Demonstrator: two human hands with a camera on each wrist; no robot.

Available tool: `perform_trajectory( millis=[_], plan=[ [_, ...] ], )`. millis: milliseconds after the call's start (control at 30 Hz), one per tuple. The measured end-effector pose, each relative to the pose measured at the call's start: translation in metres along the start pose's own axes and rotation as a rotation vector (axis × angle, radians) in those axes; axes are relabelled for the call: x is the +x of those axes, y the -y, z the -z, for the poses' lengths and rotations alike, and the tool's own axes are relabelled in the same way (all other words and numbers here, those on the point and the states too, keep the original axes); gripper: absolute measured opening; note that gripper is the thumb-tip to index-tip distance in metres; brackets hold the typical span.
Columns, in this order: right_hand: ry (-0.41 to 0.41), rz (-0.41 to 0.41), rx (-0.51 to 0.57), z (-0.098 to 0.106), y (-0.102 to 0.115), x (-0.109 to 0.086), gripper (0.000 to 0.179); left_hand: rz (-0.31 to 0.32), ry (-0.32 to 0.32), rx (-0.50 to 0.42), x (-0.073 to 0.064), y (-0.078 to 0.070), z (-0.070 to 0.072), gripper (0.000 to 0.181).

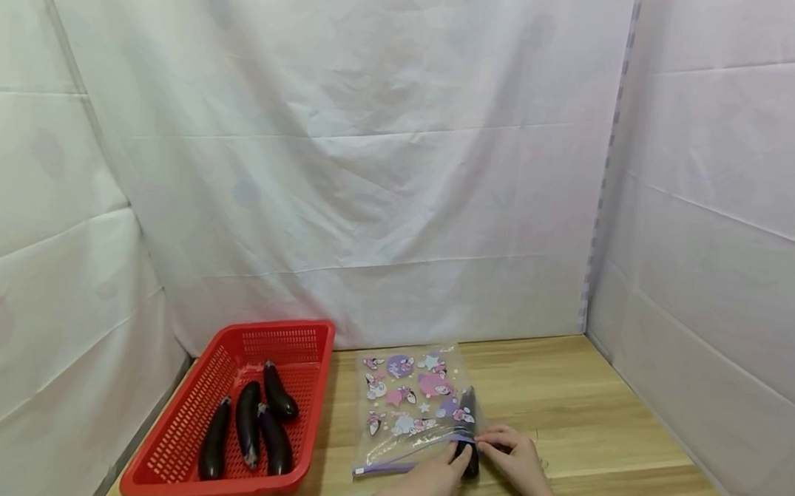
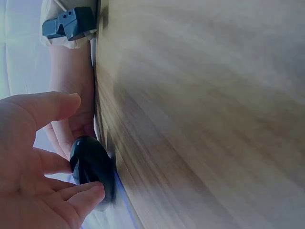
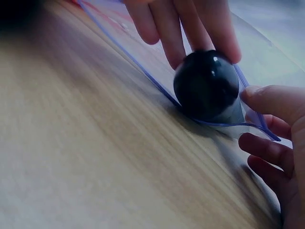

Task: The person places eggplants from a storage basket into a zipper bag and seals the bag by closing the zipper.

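A clear zip bag [image 1: 390, 414] printed with pink and purple cartoon figures lies flat on the table, its purple-edged mouth towards me. One dark eggplant [image 1: 471, 464] lies partly inside at the bag's right side, with its rounded end sticking out of the mouth. My left hand [image 1: 427, 487] rests its fairly straight fingers on that end; in the left wrist view its thumb [image 2: 62, 106] stands away from the eggplant. With thumb and fingers, my right hand [image 1: 518, 460] pinches the right corner of the bag's mouth, beside the eggplant [image 3: 205, 90].
A red plastic basket [image 1: 320, 400] stands to the left of the bag, with several eggplants [image 1: 248, 423] lying in it. A white slider [image 1: 359, 471] sits at the left end of the bag's zip. White cloth [image 1: 374, 165] hangs behind and at both sides of the wooden table [image 1: 602, 434].
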State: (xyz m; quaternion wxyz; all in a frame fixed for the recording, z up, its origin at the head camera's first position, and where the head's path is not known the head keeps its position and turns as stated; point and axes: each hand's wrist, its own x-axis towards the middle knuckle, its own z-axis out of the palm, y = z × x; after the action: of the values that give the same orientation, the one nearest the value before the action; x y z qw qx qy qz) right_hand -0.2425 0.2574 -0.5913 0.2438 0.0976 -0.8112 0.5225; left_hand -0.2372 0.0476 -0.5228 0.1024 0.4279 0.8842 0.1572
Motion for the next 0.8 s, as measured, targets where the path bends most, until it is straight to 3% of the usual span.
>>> perform_trajectory(
  millis=[333,600,800],
  plan=[
    [-0.017,0.007,0.024,0.000,-0.003,0.000,0.009,0.034,0.027,0.012,0.008,-0.003,-0.002,0.092],
    [-0.025,0.030,0.062,-0.001,-0.002,0.000,0.011,0.064,0.009,-0.060,0.010,0.002,0.002,0.090],
    [-0.027,0.080,0.070,0.000,0.017,-0.001,0.009,0.058,-0.010,-0.016,0.012,0.006,0.007,0.090]
  ],
)
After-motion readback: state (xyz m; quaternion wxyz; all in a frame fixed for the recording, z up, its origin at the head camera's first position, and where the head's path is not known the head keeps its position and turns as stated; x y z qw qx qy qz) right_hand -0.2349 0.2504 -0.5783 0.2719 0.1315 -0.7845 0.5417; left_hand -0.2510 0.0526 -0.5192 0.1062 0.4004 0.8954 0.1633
